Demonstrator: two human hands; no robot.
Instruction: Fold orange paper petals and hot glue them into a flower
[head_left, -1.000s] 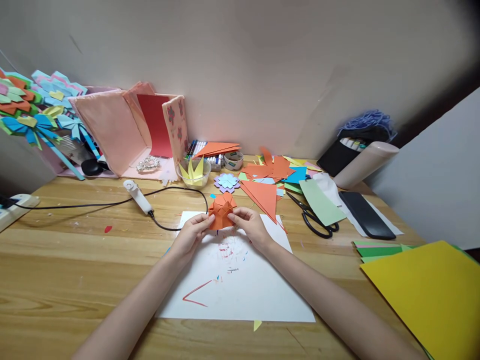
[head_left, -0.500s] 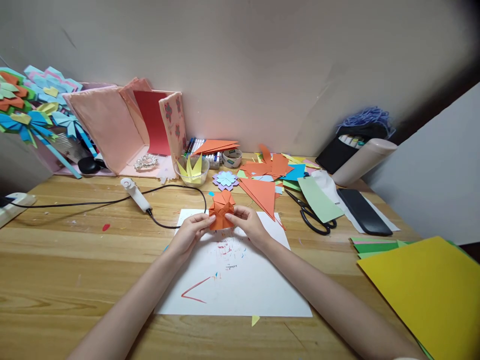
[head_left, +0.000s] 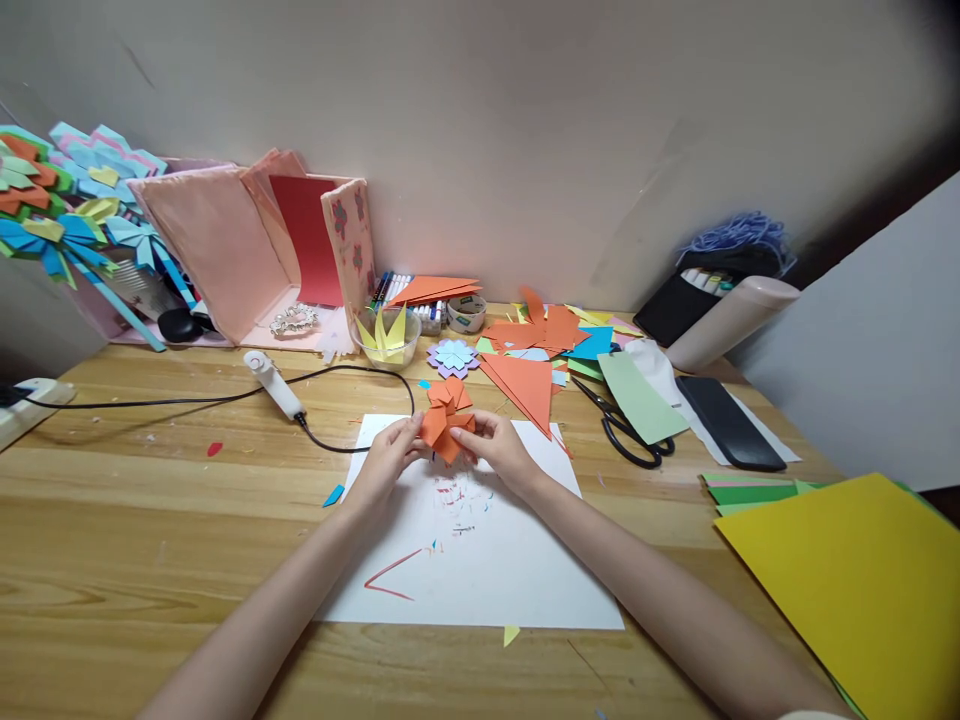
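Note:
Between my two hands is a folded orange paper flower [head_left: 447,430], its petal flaps partly spread. My left hand [head_left: 394,450] pinches its left edge between thumb and fingers. On the opposite side my right hand [head_left: 496,447] grips the right edge, thumb on top. Another orange folded piece [head_left: 448,393] shows just behind it; whether the two are joined I cannot tell. Under my hands lies a white sheet [head_left: 480,580] with marker strokes. A layered blue and purple paper flower [head_left: 453,357] rests beyond, beside orange paper triangles [head_left: 525,390].
Black-handled scissors [head_left: 626,435] and a dark phone [head_left: 729,422] lie to the right. Yellow card [head_left: 847,570] covers the front right. A white glue gun [head_left: 274,385] with its cord sits left. Behind are a pink box [head_left: 214,260], a clear bowl [head_left: 386,350] and tape [head_left: 466,315].
The orange paper between my hands has changed from a squarish folded shape to one with its flaps spread into points. My left thumb has shifted up its left edge.

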